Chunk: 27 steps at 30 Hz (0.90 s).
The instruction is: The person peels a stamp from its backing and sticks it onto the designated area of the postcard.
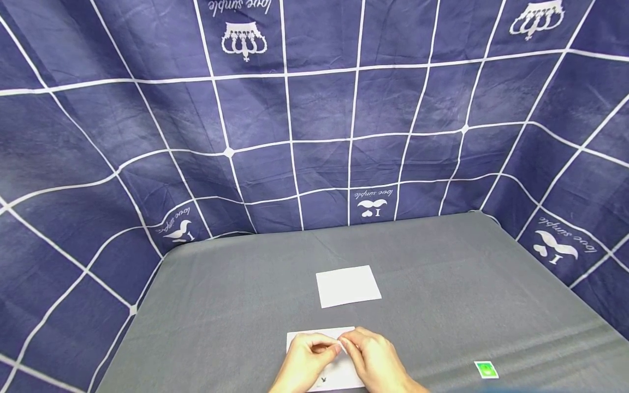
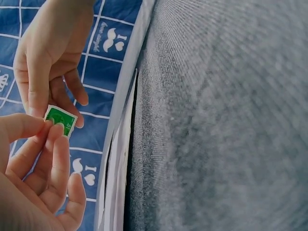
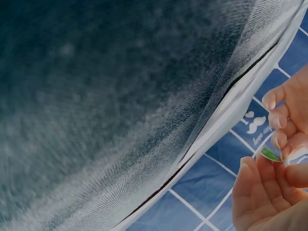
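Between my two hands is a small green stamp with a perforated white edge, plain in the left wrist view [image 2: 61,118]. My left hand [image 1: 306,360] pinches one edge between thumb and fingertips, its other fingers loosely bent. The thumb and fingers of my right hand [image 1: 375,357] pinch the opposite side. The right wrist view shows the stamp [image 3: 270,154] curved and nearly edge-on, partly hidden by fingertips. Under both hands lies a white envelope-like sheet [image 1: 339,376] with a small dark bird-shaped print, partly covered by them.
A blank white rectangle of paper [image 1: 348,286] lies farther back on the grey cloth-covered table [image 1: 236,305]. To the right lies another green stamp [image 1: 486,369] with a white border. Blue checked curtains [image 1: 319,109] surround the table at the back and sides.
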Available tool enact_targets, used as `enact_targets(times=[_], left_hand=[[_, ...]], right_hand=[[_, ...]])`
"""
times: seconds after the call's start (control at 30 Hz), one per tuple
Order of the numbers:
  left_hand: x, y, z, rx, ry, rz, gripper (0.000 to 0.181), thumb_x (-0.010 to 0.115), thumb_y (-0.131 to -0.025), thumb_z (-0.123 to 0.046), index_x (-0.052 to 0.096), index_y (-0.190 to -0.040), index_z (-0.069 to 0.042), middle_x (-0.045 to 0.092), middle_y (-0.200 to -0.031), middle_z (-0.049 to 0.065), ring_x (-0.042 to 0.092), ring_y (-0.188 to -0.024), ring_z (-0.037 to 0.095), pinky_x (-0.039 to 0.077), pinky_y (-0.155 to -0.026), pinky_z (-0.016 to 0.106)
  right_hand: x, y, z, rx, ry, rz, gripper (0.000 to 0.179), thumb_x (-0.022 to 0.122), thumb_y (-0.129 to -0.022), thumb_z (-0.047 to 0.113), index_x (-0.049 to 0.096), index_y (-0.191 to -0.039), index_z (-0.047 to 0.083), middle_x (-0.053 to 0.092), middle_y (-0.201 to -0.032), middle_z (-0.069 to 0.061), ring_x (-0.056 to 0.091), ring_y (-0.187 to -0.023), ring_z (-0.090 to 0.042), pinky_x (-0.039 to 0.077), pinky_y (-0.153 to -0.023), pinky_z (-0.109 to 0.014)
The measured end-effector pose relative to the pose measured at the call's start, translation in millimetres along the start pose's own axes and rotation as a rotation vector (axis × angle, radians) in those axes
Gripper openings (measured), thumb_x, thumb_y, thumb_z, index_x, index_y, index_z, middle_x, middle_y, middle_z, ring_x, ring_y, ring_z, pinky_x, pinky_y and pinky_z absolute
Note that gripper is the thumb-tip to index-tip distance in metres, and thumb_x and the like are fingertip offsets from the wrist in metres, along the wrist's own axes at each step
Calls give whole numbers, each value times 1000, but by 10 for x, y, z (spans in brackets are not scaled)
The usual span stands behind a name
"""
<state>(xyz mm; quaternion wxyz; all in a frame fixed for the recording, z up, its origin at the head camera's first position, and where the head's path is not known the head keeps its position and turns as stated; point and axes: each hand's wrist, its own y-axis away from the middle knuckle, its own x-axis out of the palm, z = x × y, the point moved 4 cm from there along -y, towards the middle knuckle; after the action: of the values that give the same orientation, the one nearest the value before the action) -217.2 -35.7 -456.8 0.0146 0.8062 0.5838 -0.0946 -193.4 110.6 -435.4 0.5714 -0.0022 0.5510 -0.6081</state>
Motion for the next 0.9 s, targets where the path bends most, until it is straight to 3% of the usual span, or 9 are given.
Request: enact_targets(times=[0.2, 0.43, 0.53, 0.7, 0.9], left_hand=[[-2, -5, 4, -6, -18, -7, 10, 70, -84, -8, 74, -85, 1, 69, -77, 2, 55, -63, 0, 45, -56, 19], [-1, -6, 13, -25, -45, -13, 9, 71, -84, -8, 74, -85, 0, 68, -74, 3, 52, -60, 0, 43, -53, 18], [0, -5, 21, -30, -54, -18, 8, 71, -84, -9, 74, -85, -1, 68, -73, 2, 52, -59, 0, 43, -53, 18], [8, 0, 27, -23, -49, -20, 8, 71, -83, -7, 74, -84, 0, 68, -73, 1, 53, -59, 0, 44, -54, 18], [9, 2, 23, -18, -55, -30, 8, 72, -83, -8, 74, -83, 0, 67, -70, -1, 51, -58, 0, 43, -52, 18]], right_hand=[[-12, 5, -20, -22, 5, 22, 8, 71, -83, 10, 68, -84, 18, 56, -73, 15, 46, -62, 5, 38, -51, -15], [0, 7, 26, -90, 129, -22, 14, 74, -76, 7, 65, -80, 16, 54, -71, 12, 48, -59, 1, 40, -50, -18], [3, 1, 45, -109, 147, -34, 13, 73, -77, 8, 62, -77, 16, 52, -69, 12, 46, -58, 1, 38, -48, -18], [8, 3, 48, -104, 161, -32, 13, 70, -80, 9, 60, -77, 15, 51, -70, 11, 46, -59, 0, 39, -49, -19], [8, 9, 7, -58, 95, -33, 18, 74, -76, 4, 61, -77, 16, 52, -71, 14, 44, -60, 4, 37, -49, -16]])
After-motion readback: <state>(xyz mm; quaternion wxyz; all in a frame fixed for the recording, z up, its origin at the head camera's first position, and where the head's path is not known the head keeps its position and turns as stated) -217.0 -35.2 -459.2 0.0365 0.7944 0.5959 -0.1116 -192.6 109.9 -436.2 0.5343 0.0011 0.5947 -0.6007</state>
